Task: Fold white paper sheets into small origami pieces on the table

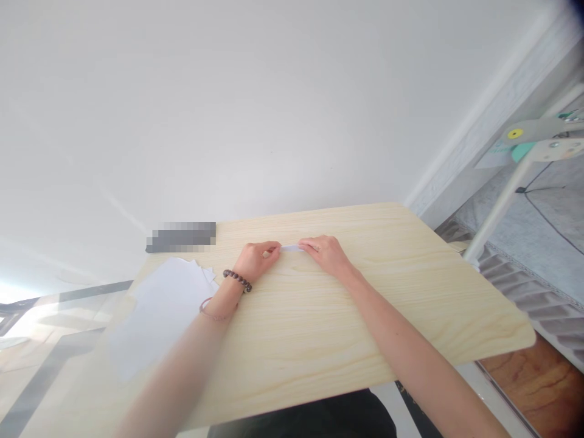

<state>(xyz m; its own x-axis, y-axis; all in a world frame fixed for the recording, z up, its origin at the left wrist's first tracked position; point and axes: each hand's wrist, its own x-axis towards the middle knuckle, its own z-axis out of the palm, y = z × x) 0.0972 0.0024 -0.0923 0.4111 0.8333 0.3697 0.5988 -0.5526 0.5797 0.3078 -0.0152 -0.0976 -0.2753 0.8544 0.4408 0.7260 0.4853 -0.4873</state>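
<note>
A narrow strip of white paper (290, 247) stretches between my two hands, just over the wooden tabletop. My left hand (256, 258) pinches its left end between thumb and fingers; a dark beaded bracelet and a thin reddish band circle that wrist. At the other end, my right hand (327, 252) grips the strip with thumb and fingertips. The fingers cover both ends of the paper, so its full length is hidden.
Several loose white sheets (157, 310) lie spread at the table's left. Behind them, a dark pixelated object (182, 237) sits near the wall. The light wooden table (319, 347) meets that wall. A white metal frame (502, 204) stands off the right edge.
</note>
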